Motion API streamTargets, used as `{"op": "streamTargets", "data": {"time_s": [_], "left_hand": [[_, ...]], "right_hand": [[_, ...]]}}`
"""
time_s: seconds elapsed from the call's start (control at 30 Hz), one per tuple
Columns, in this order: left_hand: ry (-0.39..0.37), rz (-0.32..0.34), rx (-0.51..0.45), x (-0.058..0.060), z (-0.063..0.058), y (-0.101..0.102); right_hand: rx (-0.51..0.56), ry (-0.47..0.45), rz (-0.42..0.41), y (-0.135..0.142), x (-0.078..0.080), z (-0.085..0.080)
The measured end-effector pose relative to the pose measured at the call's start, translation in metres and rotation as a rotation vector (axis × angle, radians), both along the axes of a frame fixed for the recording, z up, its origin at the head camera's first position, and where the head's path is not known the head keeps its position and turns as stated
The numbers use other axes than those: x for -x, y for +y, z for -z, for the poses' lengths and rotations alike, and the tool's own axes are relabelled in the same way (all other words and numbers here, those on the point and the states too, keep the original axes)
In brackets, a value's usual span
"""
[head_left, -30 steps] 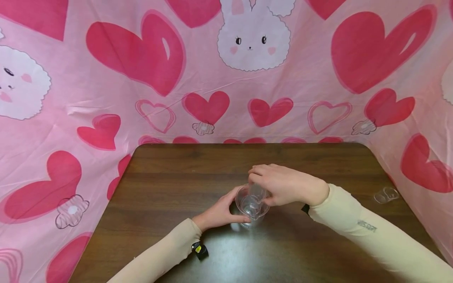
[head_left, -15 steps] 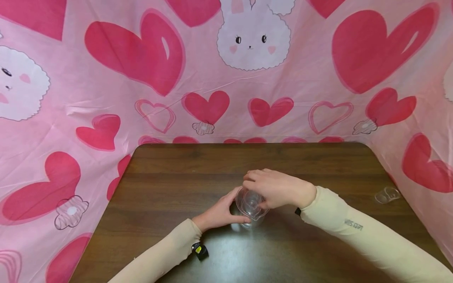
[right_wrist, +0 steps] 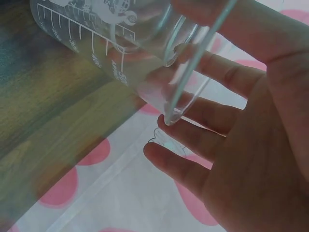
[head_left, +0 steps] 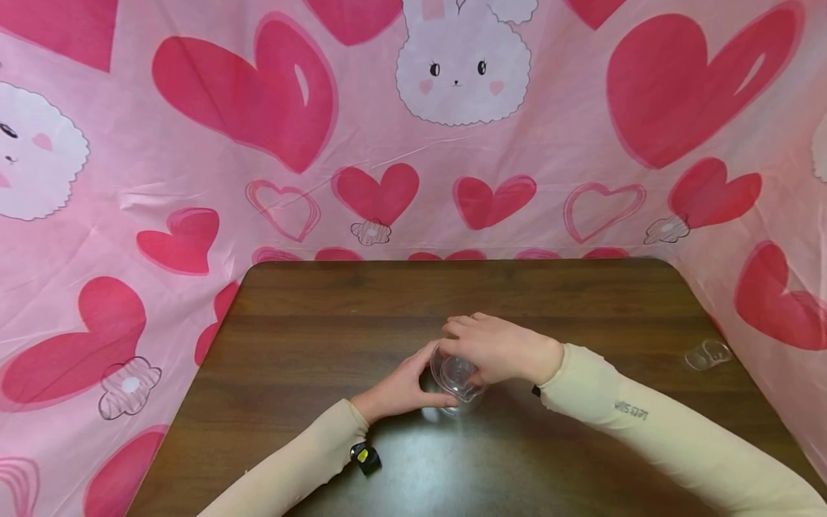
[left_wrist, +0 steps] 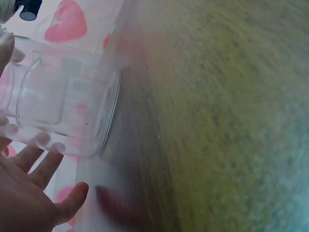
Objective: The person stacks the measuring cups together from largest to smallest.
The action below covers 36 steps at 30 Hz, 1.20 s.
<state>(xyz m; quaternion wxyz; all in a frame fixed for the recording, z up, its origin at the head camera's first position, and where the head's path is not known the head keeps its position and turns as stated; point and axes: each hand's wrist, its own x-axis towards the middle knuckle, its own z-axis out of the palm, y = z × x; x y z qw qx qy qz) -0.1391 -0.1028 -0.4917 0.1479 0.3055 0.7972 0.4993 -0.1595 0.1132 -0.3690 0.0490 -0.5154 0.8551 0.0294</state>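
Note:
A large clear glass beaker [right_wrist: 99,50] with white graduation marks stands upright on the table. My left hand [head_left: 403,385] holds it from the left, with thumb and fingers spread round its wall. Inside it, in the left wrist view, shows a smaller clear beaker [left_wrist: 43,94]. My right hand [head_left: 502,350] reaches over the large beaker's mouth from the right and pinches the small beaker near its rim, fingertips inside the large rim. Whether the small one touches the bottom, I cannot tell.
Near the right edge of the brown wooden table [head_left: 310,309] there is another small clear glass vessel [head_left: 707,355]. A pink cloth [head_left: 388,136] printed with hearts and rabbits hangs behind the table and along both sides.
My right hand has moved left and closer to the large beaker, lowering the small beaker into it. The left hand has stayed in place.

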Motion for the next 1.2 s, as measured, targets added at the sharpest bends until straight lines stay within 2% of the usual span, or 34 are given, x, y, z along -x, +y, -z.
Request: {"op": "streamTargets", "data": {"time_s": [0.3, 0.53, 0.87, 1.2], "left_hand": [[-0.011, 0.007, -0.005, 0.000, 0.001, -0.001], [0.008, 0.010, -0.012, 0.000, 0.003, -0.001], [-0.014, 0.012, -0.005, 0.001, 0.002, -0.001], [-0.010, 0.009, -0.010, 0.000, 0.004, -0.001]], "right_hand": [[-0.071, 0.071, 0.007, -0.002, -0.001, 0.005], [-0.067, 0.137, 0.002, -0.004, -0.002, 0.011], [-0.107, 0.172, 0.006, -0.008, -0.005, 0.011], [-0.065, 0.240, -0.030, -0.007, -0.007, 0.014]]}}
